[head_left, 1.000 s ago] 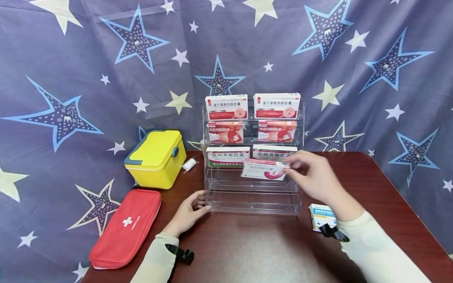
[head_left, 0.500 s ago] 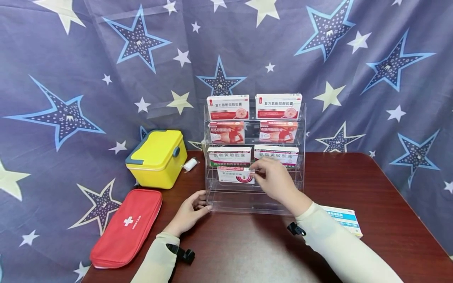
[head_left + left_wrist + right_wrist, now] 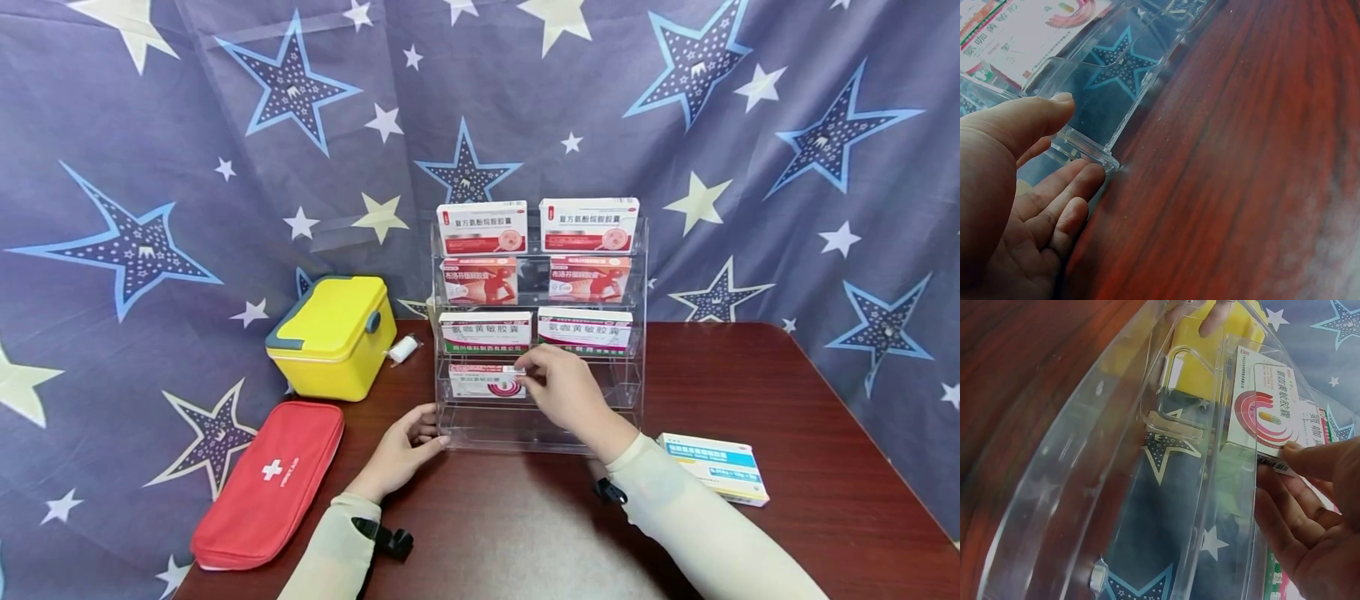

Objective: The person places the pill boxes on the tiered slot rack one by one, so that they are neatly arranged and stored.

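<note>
A clear tiered display rack (image 3: 540, 429) stands on the table with medicine boxes in its upper tiers. My right hand (image 3: 566, 387) pinches the right end of a white and pink medicine box (image 3: 483, 382), thumb in front and fingers behind. This box sits at the left of the fourth tier, below a green-edged medicine box (image 3: 486, 333); the right wrist view shows its capsule picture and pink rings. My left hand (image 3: 405, 446) holds the rack's lower left corner. Close up in the left wrist view, its thumb and bent fingers (image 3: 1072, 219) lie around the corner.
A blue and white medicine box (image 3: 716, 471) lies right of the rack, partly behind my right sleeve. To the left are a yellow case (image 3: 330, 337), a small white roll (image 3: 402, 348) and a red first-aid pouch (image 3: 266, 487). A star-patterned curtain (image 3: 525, 100) hangs behind.
My right hand has carried the white and pink box left and down into the rack's fourth tier. The blue and white box shows more fully. My left hand has stayed at the corner.
</note>
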Motion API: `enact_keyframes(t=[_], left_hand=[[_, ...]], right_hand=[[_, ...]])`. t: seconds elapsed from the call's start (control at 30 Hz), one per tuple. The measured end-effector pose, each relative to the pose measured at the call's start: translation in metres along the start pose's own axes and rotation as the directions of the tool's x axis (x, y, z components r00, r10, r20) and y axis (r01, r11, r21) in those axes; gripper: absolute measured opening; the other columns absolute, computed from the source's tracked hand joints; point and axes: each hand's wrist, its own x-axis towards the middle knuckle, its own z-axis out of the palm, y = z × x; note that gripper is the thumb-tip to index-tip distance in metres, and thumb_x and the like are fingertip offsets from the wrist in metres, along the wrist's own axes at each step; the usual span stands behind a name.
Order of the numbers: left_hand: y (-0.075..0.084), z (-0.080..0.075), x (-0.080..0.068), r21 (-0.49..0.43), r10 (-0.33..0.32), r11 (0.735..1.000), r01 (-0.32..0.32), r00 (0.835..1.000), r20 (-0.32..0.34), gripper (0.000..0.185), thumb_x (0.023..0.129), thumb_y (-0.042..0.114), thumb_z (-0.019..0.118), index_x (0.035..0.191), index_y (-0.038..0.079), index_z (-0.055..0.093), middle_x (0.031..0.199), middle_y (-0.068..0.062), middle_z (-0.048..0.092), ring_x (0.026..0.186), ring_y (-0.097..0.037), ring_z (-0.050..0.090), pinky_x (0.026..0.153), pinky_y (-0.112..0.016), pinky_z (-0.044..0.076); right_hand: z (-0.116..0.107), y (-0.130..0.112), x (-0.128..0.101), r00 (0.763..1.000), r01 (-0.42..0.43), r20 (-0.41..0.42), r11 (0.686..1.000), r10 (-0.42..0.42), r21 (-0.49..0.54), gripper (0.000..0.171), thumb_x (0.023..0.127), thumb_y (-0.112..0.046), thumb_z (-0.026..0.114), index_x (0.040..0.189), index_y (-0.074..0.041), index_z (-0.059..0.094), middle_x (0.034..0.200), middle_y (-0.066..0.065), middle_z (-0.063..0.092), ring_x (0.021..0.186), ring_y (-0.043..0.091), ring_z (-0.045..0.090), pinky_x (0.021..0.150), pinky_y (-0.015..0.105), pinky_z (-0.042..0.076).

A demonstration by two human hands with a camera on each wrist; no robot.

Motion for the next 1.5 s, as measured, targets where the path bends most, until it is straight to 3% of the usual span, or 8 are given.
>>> enact_keyframes(t=[0.47,0.8,1.3,1.5], left_hand=[[-0.002,0.000,0.000,-0.017,0.040,0.999,-0.040,0.999,0.003,0.054,0.094,0.013,0.081,0.142,0.009,0.059,0.117,-0.012,0.072,0.102,-0.025,0.068,0.090,-0.030,0.055],[0.000,0.000,0.000,-0.006,-0.016,1.000,0.016,1.000,-0.003,0.054,0.094,0.019,0.082,0.142,0.014,0.060,0.119,-0.010,0.071,0.105,-0.025,0.067,0.093,-0.032,0.053],[0.001,0.000,0.001,-0.004,-0.003,1.000,0.003,1.000,0.004,0.053,0.094,0.020,0.082,0.142,0.016,0.060,0.120,-0.010,0.071,0.106,-0.026,0.067,0.092,-0.031,0.053],[0.000,0.001,0.000,-0.005,0.008,1.000,-0.008,1.000,-0.001,0.052,0.094,0.018,0.082,0.142,0.015,0.060,0.120,-0.010,0.071,0.105,-0.026,0.068,0.092,-0.032,0.054]], right_hand=[[0.005,-0.002,-0.001,1.000,-0.018,0.022,1.000,0.018,0.007,0.017,0.089,-0.012,0.085,0.102,-0.021,0.078,0.097,-0.010,0.070,0.082,0.007,0.068,0.076,0.031,0.057],[0.005,-0.003,-0.002,0.999,-0.015,0.028,0.999,0.015,0.029,0.018,0.088,-0.011,0.086,0.102,-0.020,0.077,0.101,-0.009,0.071,0.083,0.008,0.070,0.077,0.031,0.058],[0.005,-0.001,-0.003,0.999,-0.015,0.049,1.000,0.014,0.027,0.020,0.088,-0.012,0.086,0.104,-0.019,0.076,0.101,-0.008,0.069,0.084,0.007,0.070,0.077,0.029,0.058],[-0.008,0.000,-0.006,0.997,-0.013,0.078,0.999,0.009,0.053,0.026,0.087,-0.011,0.087,0.110,-0.017,0.075,0.104,-0.006,0.070,0.088,0.008,0.072,0.080,0.031,0.059]])
